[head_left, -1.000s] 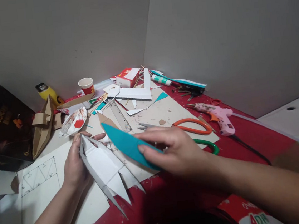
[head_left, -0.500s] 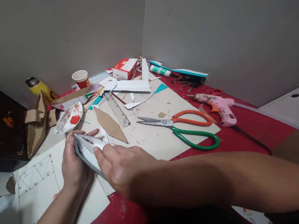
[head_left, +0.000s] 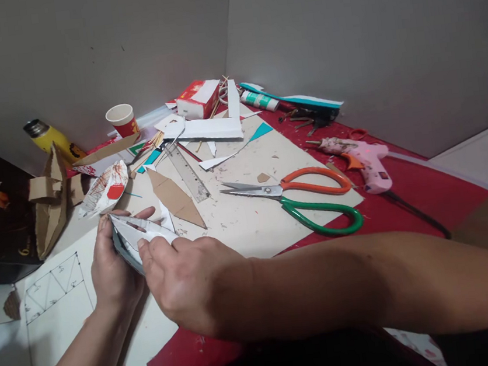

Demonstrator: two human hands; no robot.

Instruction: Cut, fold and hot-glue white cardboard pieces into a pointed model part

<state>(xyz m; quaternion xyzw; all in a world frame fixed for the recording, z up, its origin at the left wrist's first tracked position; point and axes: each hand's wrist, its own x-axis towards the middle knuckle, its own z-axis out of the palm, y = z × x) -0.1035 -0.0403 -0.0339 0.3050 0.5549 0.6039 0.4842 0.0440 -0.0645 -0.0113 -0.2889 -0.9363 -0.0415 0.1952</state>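
A small boat-shaped cardboard hull (head_left: 127,233), grey outside and white inside, is held between my two hands, its pointed end facing up and left. My left hand (head_left: 116,274) cups it from the left and below, with the thumb at the tip and the fingers showing behind the far side. My right hand (head_left: 183,272) grips the near side, thumb over the white inside, and covers the rear of the hull. Just beyond lies a flat brown leaf-shaped cardboard piece (head_left: 177,197). Scissors (head_left: 271,190) with one orange and one green handle rest half spread to the right.
A pink glue gun (head_left: 367,163) with its cord lies at the right. Behind are a clear ruler (head_left: 189,174), a paper cup (head_left: 122,121), a red box (head_left: 197,99) and a yellow bottle (head_left: 55,141). A brown cardboard boat (head_left: 50,205) and a drawn sheet (head_left: 59,321) are at left.
The view has shifted slightly. Both hands keep hold of the hull, and the right thumb sits a little nearer its pointed end.
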